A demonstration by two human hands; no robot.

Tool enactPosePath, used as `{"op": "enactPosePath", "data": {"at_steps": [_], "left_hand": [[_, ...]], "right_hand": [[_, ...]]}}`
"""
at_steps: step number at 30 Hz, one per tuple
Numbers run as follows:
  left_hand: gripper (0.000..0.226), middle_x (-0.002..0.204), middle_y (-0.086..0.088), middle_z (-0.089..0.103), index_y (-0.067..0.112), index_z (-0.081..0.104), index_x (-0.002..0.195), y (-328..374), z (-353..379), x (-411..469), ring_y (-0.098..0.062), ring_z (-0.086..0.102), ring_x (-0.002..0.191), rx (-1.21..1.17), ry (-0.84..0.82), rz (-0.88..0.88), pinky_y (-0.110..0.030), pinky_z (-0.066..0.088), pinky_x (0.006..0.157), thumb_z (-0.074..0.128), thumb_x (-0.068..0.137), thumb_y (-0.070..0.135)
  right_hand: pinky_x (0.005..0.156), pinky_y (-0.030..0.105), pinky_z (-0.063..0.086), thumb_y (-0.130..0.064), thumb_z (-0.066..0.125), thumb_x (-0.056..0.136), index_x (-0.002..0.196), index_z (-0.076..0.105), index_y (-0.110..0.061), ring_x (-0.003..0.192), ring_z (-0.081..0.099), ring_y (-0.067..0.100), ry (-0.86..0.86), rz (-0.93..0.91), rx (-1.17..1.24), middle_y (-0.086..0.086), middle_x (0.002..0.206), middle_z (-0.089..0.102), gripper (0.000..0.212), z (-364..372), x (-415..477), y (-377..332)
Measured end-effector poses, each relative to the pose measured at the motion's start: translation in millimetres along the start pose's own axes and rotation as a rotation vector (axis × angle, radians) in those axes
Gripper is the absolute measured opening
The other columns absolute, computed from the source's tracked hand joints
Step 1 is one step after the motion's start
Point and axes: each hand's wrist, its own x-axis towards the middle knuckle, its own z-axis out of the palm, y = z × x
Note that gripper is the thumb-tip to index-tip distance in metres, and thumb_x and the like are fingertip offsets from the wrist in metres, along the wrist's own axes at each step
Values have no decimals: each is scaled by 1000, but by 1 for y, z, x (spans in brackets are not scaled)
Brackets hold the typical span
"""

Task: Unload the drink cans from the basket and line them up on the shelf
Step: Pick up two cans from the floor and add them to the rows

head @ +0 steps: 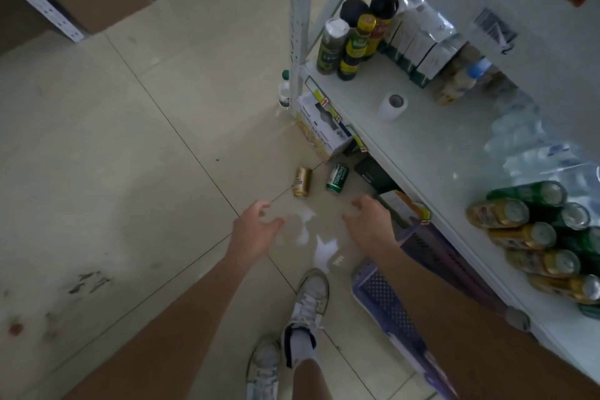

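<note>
Two drink cans lie on their sides on the tiled floor: a gold can [302, 182] and a green can [337, 178], a little apart. My left hand [256, 227] hovers below the gold can, fingers spread, holding nothing. My right hand [367, 221] is just below and right of the green can, fingers curled but empty. A purple basket [386, 295] stands on the floor under my right forearm, against the white shelf [431, 146]. Several gold and green cans [535, 234] are lined up at the shelf's right end.
Sauce bottles [354, 39], a paper roll [393, 105] and wrapped water bottles [532, 140] fill the rest of the shelf. Boxes [324, 127] sit under it beside the shelf post [300, 19]. A small bottle [284, 91] stands by the post. My shoes [308, 299] are below.
</note>
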Motion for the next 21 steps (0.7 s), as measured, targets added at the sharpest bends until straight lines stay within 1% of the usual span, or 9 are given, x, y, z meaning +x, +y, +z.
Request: {"op": "enactPosePath", "data": {"at_steps": [2, 5, 8, 10, 12, 13, 17, 19, 21], "left_hand": [[51, 127, -3, 63, 18, 61, 131, 6, 8, 19, -20, 60, 113, 18, -7, 1, -28, 43, 91, 72, 86, 40], [46, 127, -2, 63, 15, 62, 128, 1, 24, 44, -14, 60, 103, -10, -27, -20, -24, 42, 85, 72, 87, 33], [42, 125, -5, 66, 10, 64, 125, -20, 44, 70, -18, 65, 100, -11, -39, -66, -22, 42, 84, 73, 87, 24], [41, 126, -8, 66, 8, 64, 124, -36, 58, 89, -23, 66, 105, -15, -50, -107, -25, 46, 90, 73, 87, 23], [45, 132, -9, 63, 9, 61, 128, -52, 74, 111, -24, 62, 114, 10, -83, -133, -28, 46, 95, 71, 88, 25], [47, 135, -9, 60, 9, 58, 132, -61, 84, 122, -24, 60, 117, 19, -105, -145, -26, 46, 93, 69, 89, 26], [52, 135, -10, 58, 9, 52, 139, -101, 130, 169, -14, 54, 102, 61, -214, -167, -19, 39, 82, 66, 91, 23], [53, 139, -9, 55, 8, 51, 140, -116, 150, 195, -18, 57, 111, 91, -224, -171, -20, 41, 84, 65, 92, 25], [56, 142, -9, 51, 8, 49, 142, -123, 167, 221, -22, 53, 123, 129, -201, -151, -21, 38, 88, 65, 92, 29]], "right_hand": [[101, 35, 44, -26, 61, 97, 136, 56, -12, 122, 56, 25, -11, -11, -20, 9, 131, 60, 42, 3, 21, -1], [101, 38, 47, -27, 60, 98, 138, 54, -13, 120, 56, 24, -43, -9, -33, 10, 131, 59, 43, 18, 50, 0], [89, 32, 45, -27, 59, 99, 140, 53, -13, 116, 57, 25, -126, 23, -57, 12, 132, 58, 43, 41, 78, 9], [85, 28, 40, -25, 58, 100, 142, 52, -11, 113, 56, 25, -174, 59, -68, 13, 135, 55, 45, 59, 100, 15], [88, 28, 39, -25, 57, 100, 140, 51, -7, 116, 55, 27, -191, 92, -83, 14, 137, 54, 44, 79, 127, 16], [92, 29, 40, -25, 56, 100, 138, 52, -5, 120, 54, 29, -205, 112, -95, 14, 138, 54, 44, 92, 140, 18], [94, 33, 43, -30, 60, 96, 140, 48, -2, 126, 53, 34, -207, 208, -58, 19, 141, 51, 54, 151, 194, 45], [98, 36, 45, -32, 63, 95, 143, 42, 0, 129, 52, 35, -204, 281, -42, 21, 144, 49, 61, 177, 220, 58], [102, 40, 47, -36, 66, 94, 148, 36, 0, 131, 51, 37, -165, 346, -21, 22, 146, 47, 72, 195, 249, 69]]}}
